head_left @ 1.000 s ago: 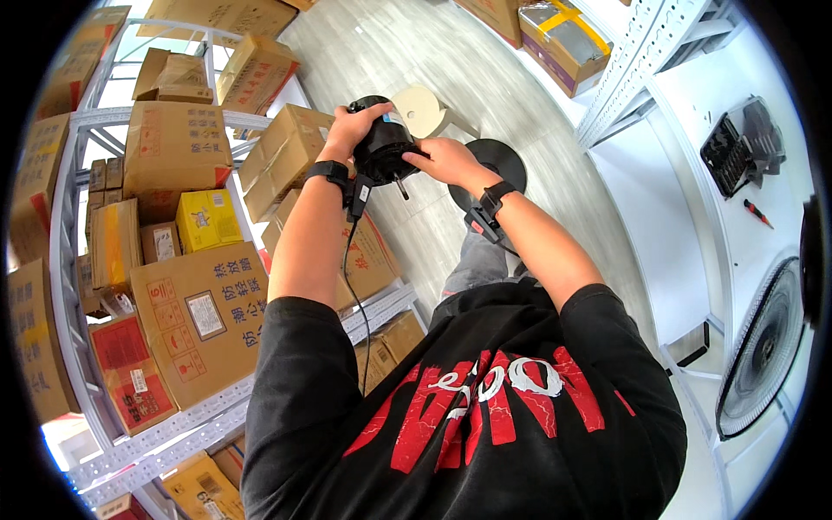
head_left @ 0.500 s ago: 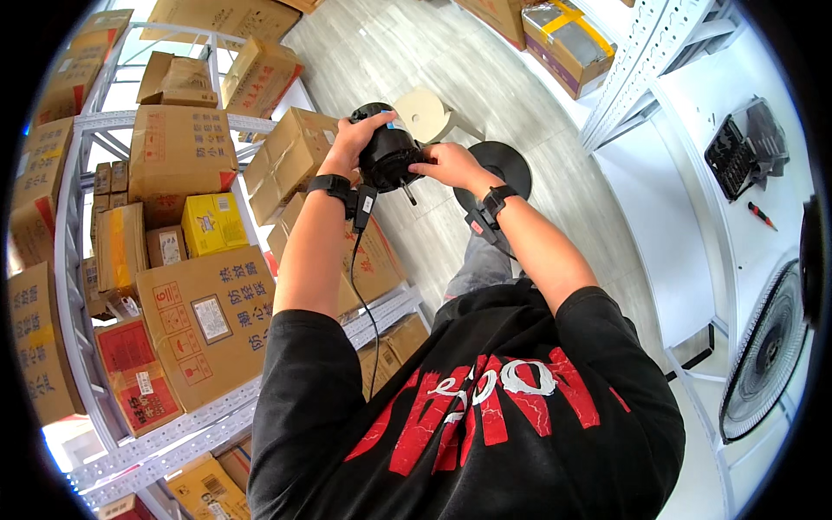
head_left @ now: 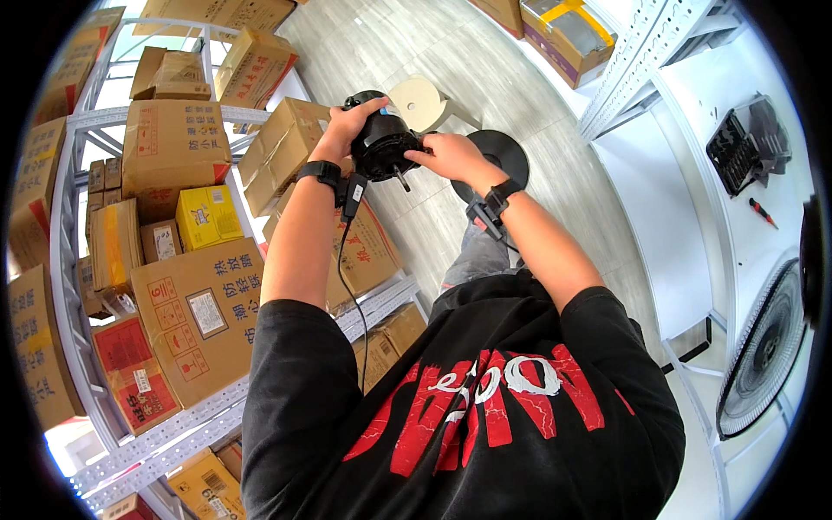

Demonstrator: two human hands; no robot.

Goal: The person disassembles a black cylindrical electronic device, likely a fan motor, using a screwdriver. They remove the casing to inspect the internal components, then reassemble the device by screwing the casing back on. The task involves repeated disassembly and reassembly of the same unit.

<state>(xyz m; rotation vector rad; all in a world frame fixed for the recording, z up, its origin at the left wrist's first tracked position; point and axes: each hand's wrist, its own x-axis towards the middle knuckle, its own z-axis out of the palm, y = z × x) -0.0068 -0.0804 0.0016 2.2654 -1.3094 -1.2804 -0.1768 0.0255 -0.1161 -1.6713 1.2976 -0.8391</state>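
Both hands hold a black fan motor [head_left: 378,143] with a rounded housing up in front of me, above the floor. Its bare metal shaft [head_left: 403,181] sticks out downward, toward my body. My left hand [head_left: 349,128] wraps the housing from the left, with the thumb over its top. At the right edge, close to the shaft side, my right hand [head_left: 451,159] grips with bent fingers; its fingertips are partly hidden against the motor. Below and beyond it on the floor lie a black round base [head_left: 498,165] and a cream stool [head_left: 420,97].
Metal shelving [head_left: 65,217] packed with cardboard boxes [head_left: 204,312] runs along my left. On the right, a white shelf [head_left: 667,234] carries a black tool case [head_left: 732,160] and a red-black screwdriver [head_left: 763,212]. A round fan grille [head_left: 761,351] stands beside it. A taped box [head_left: 568,39] sits at the far right.
The motor and both hands have shifted slightly left, and the shaft has swung a little. Both hands keep their hold.
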